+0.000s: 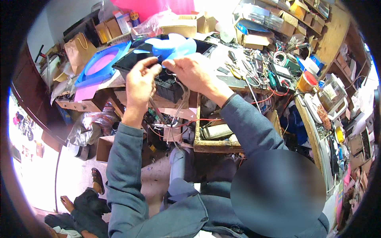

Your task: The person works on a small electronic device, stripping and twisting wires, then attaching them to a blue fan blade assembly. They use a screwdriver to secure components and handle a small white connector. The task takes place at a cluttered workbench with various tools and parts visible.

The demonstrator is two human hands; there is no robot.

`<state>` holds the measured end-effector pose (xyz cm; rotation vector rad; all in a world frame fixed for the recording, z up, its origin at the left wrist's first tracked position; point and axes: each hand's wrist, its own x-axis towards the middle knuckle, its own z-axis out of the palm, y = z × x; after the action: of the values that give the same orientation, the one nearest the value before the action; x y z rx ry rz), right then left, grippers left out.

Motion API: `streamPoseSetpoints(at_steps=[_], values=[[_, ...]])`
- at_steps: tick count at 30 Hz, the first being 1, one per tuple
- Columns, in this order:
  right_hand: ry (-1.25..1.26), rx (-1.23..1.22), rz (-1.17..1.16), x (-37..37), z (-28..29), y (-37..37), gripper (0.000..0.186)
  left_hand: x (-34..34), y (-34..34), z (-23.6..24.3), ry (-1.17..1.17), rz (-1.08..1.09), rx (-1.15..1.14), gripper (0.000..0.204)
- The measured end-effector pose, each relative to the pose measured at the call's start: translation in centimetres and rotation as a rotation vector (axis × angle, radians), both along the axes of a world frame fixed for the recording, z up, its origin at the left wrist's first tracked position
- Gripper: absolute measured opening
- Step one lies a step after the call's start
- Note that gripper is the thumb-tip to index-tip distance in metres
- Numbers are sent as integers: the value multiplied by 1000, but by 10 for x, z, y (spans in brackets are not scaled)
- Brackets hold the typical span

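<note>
A blue fan blade (173, 46) faces me at the bench, in front of a black open-topped casing (168, 89). My left hand (139, 82) is raised at its near left side, thumb and fingertips pinched; anything between them is too small to make out. Beside it, my right hand (194, 74) has its fingers closed close to the middle of the blade, its fingertips almost meeting the left ones. Whatever the right fingers grip is hidden. A grey cable (180, 104) hangs down below my hands.
To the left lies a blue ring-shaped frame (82, 75), near a brown paper bag (79, 49). Pliers (235, 73), screwdrivers and wires crowd the bench at right. An open wooden drawer (218, 146) juts out below my right forearm. Another person's hand (67, 204) shows at lower left.
</note>
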<state>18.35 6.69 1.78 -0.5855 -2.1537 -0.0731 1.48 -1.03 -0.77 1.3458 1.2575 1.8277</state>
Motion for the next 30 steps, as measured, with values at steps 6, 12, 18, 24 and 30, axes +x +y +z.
streamPoseSetpoints(at_steps=[6, 12, 18, 24, 30], values=[[-39, -179, 191, 11, -17, -73, 30, -5, -11, 2, -553, -178, 112, 21], [94, -474, 266, 13, -58, -93, 31, 14, -15, -2, -739, -254, 98, 30], [197, -524, 61, 101, -46, -83, 17, -8, -33, -24, -382, 103, 229, 38], [-69, -378, -409, 189, -104, -33, 17, -20, -29, -59, 230, 407, 288, 30], [-417, -291, -538, 205, -156, -37, 13, -11, -23, -25, 979, 497, 423, 15]])
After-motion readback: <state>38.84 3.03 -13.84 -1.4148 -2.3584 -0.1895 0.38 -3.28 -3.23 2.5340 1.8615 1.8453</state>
